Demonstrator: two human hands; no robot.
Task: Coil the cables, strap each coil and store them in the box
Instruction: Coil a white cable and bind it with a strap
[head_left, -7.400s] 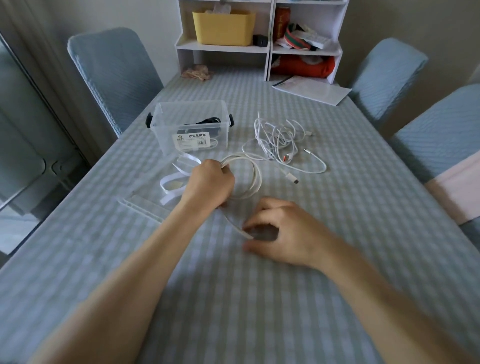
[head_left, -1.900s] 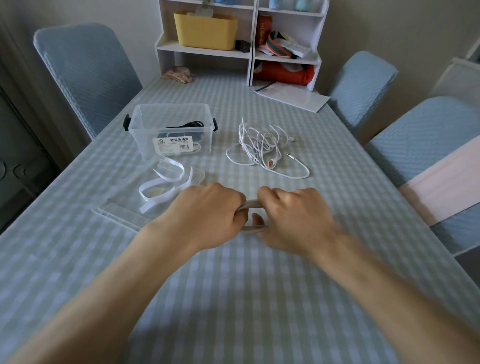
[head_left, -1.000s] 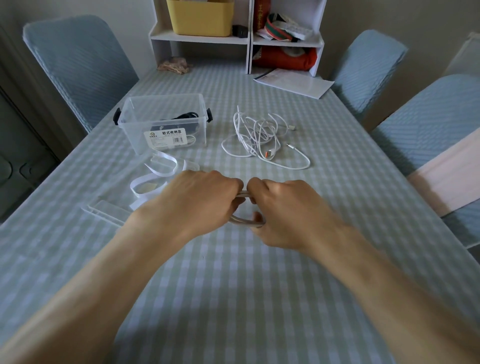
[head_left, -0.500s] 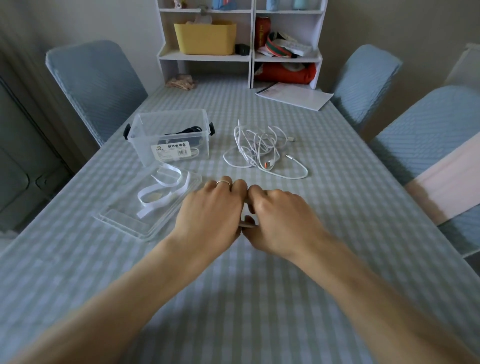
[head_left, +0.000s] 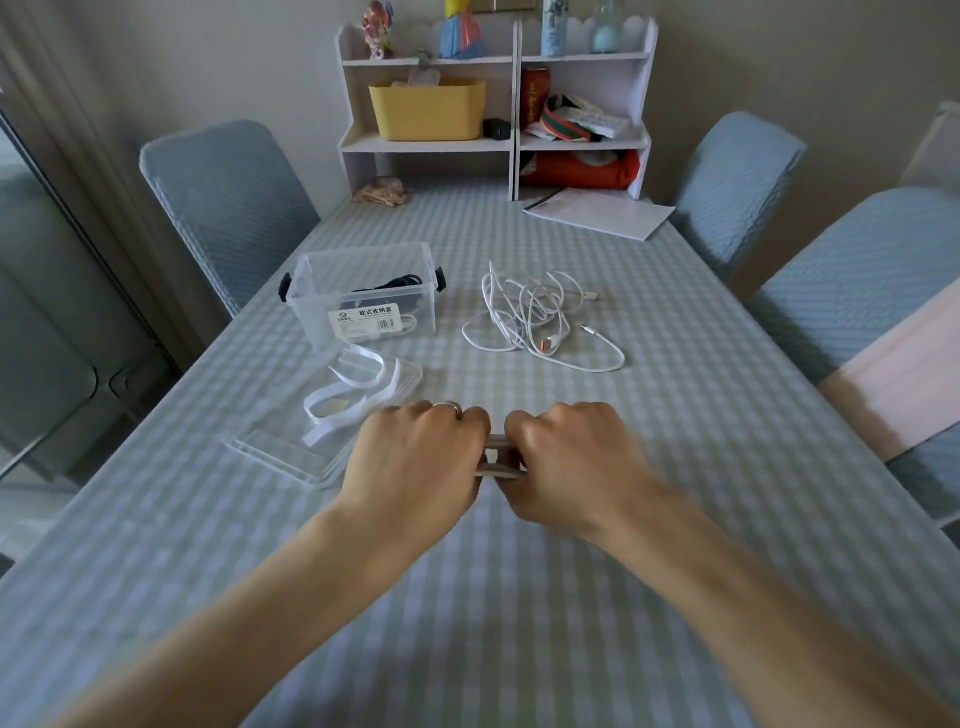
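- head view: left hand (head_left: 415, 457) and right hand (head_left: 566, 462) sit knuckle to knuckle at centre, both curled tight round a flattened white coil (head_left: 497, 457); only two short runs of cable show in the gap between them.
- a strap round the coil cannot be made out; the fingers hide it.
- at 11 o'clock of the hands, loose white straps (head_left: 348, 395) lie on the clear lid (head_left: 291, 452); further at 11 stands the open clear box (head_left: 363, 306) with dark cable inside.
- at 1 o'clock, the tangled white cables (head_left: 530, 317) wait uncoiled.
- to do this step well, i judge: keep the loops pinched flat and even, wrap the strap at the middle, snug but not crushing, tuck plugs inside before letting go.
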